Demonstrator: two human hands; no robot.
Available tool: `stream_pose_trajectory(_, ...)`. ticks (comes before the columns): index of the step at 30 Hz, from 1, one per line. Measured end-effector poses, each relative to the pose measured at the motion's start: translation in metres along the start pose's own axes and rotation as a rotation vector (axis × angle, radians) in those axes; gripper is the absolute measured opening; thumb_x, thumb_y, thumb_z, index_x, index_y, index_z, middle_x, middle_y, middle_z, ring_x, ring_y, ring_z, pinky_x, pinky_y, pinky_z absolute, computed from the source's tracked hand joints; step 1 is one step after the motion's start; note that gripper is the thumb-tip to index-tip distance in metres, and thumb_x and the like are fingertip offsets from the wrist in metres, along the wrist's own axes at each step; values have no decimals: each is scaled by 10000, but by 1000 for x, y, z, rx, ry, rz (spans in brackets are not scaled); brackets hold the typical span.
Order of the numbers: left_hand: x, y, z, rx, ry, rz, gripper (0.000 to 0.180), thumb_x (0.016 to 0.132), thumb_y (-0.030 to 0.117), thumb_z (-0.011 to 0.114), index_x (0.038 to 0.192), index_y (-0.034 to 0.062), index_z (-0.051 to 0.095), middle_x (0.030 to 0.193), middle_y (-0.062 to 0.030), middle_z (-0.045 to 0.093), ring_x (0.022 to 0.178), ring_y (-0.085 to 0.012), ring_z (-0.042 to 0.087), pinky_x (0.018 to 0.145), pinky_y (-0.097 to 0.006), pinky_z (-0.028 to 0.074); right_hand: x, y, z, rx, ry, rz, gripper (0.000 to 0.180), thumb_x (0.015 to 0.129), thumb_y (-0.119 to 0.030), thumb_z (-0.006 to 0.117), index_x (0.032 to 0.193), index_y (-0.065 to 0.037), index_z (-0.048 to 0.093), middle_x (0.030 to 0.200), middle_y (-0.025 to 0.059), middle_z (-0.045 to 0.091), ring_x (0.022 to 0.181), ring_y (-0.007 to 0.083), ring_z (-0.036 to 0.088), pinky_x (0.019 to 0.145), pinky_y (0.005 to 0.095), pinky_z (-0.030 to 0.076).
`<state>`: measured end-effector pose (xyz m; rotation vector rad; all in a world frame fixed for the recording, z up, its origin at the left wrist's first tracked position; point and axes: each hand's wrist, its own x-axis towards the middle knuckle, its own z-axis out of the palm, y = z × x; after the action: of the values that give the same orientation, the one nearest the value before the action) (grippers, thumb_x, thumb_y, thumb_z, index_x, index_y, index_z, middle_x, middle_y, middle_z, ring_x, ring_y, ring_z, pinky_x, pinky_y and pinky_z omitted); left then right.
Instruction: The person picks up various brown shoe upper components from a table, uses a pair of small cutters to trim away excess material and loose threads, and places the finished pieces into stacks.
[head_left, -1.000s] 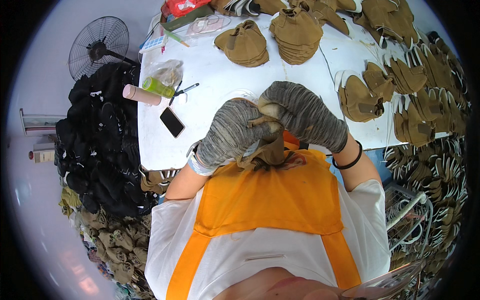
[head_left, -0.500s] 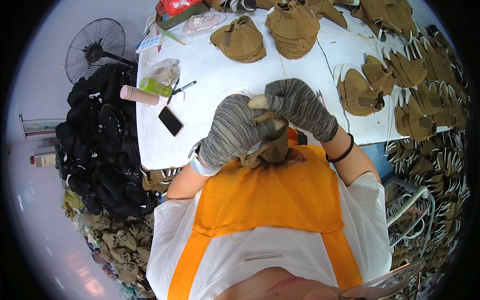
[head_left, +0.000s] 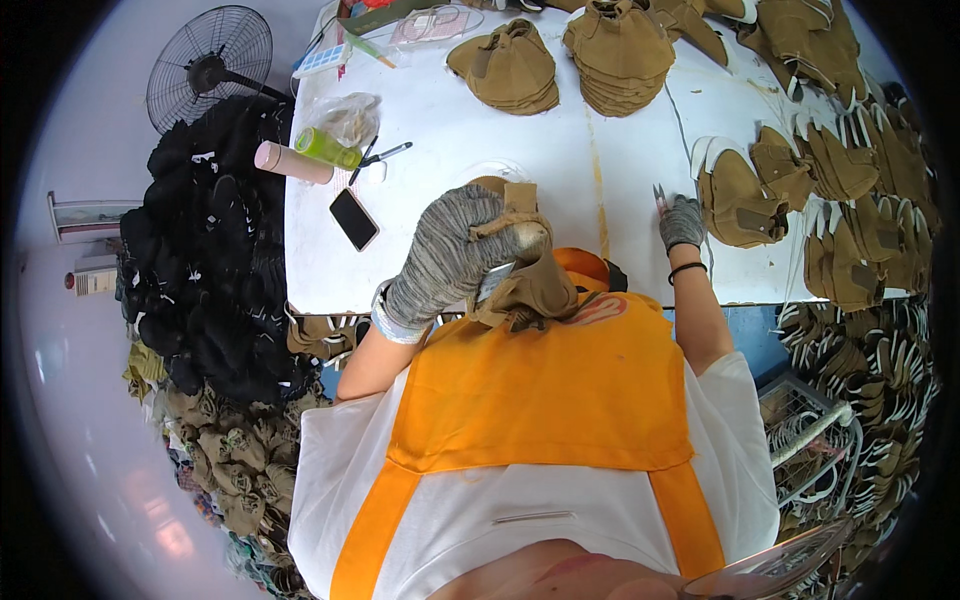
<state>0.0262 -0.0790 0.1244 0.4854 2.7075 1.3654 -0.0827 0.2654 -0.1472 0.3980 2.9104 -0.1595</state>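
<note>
My left hand, in a grey knit glove, is closed around a brown shoe upper held in front of the orange apron. The upper is crumpled, with a strip of it standing up past the fingers; part of it is hidden by the hand. Off to the right, my right hand, gloved the same way, rests at the table with its fingers closed on a small pair of thread snips. The two blade tips point away from me. Brown uppers with white edges lie just right of that hand.
Stacked brown uppers stand at the table's far side. A phone, a green bottle, a pink cylinder and pens lie at left. Black shoe parts pile beside the table, near a fan.
My right hand has left the upper, moved right to the table and taken hold of the snips. My left hand keeps the upper.
</note>
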Motion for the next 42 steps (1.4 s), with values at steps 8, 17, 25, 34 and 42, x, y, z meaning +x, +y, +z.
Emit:
stream_pose_trajectory(8,2,11,4,-324,30,-135,274,796,237,738,937,16,656,822,-63,645,784,-176,610,752,-292,487,14,-11,10,51,-62,11,311,881,-350,535,1097,-129,568,1084,155,606,1022,338,595,831,481,468)
stream_pose_trajectory(17,3,10,-9,-473,92,20,271,871,245,654,994,4,643,964,-68,620,873,-148,588,782,-279,478,34,-6,50,502,-115,-137,242,903,-272,527,1021,-77,608,900,100,632,847,232,617,739,353,483)
stream_pose_trajectory(25,28,25,-45,-293,-253,24,216,840,211,674,858,0,632,762,-65,593,761,-165,558,711,-299,467,-45,-102,-154,1453,-240,-404,244,932,-238,563,1073,-38,571,901,59,621,705,135,615,632,237,486)
stream_pose_trajectory(34,35,9,-31,-520,-369,-212,300,820,165,699,1071,7,650,1040,-80,636,1015,-201,601,891,-295,475,-123,-93,-221,1970,-538,-824,409,900,-198,596,1260,-28,503,1195,155,576,1015,286,632,970,520,448)
stream_pose_trajectory(42,27,-17,-36,-393,-420,259,283,819,165,701,1030,-19,656,1041,-106,625,986,-223,601,856,-320,483,-140,-83,-194,1918,-633,-939,406,808,-302,720,1008,32,604,865,87,665,802,180,627,700,278,516)
